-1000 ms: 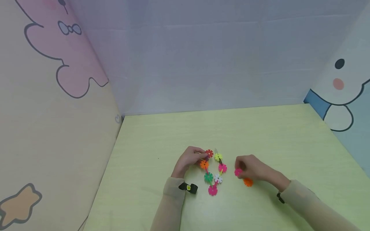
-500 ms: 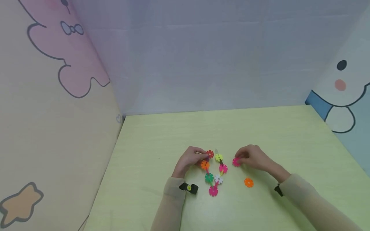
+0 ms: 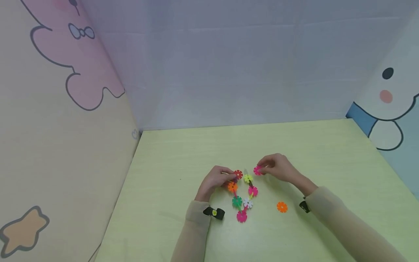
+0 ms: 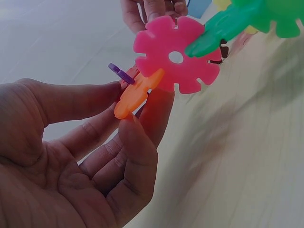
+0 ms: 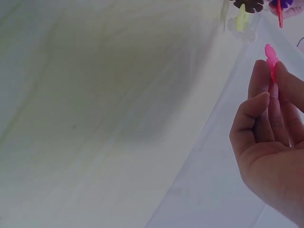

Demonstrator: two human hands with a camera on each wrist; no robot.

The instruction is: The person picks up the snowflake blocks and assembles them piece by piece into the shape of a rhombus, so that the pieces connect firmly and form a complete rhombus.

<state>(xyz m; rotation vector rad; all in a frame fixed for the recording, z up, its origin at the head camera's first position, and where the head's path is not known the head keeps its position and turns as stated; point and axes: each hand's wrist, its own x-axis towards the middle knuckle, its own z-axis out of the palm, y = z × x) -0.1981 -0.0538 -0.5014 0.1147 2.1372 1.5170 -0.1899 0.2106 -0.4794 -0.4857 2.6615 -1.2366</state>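
A chain of notched plastic snowflake discs is bent into an open loop, with a green disc [image 3: 237, 202] on its left side. My left hand [image 3: 216, 180] pinches the chain near its red disc [image 3: 238, 174]; in the left wrist view, thumb and fingers meet around an orange disc [image 4: 133, 97] and a purple disc [image 4: 121, 73]. At the other end are a yellow disc [image 3: 248, 178] and a clear disc [image 5: 243, 32]. My right hand [image 3: 279, 168] pinches a separate pink disc [image 3: 257, 170] by its edge, just right of that end.
One loose orange disc [image 3: 282, 207] lies flat on the pale yellow-green table [image 3: 183, 153], right of the chain. Cloth backdrop [image 3: 229, 72] rises at the table's far edge. Printed walls stand at both sides.
My right hand has moved away from the loose orange disc, up and leftward, bringing the pink disc close to the chain's clear end. My left hand keeps its hold almost unmoved.
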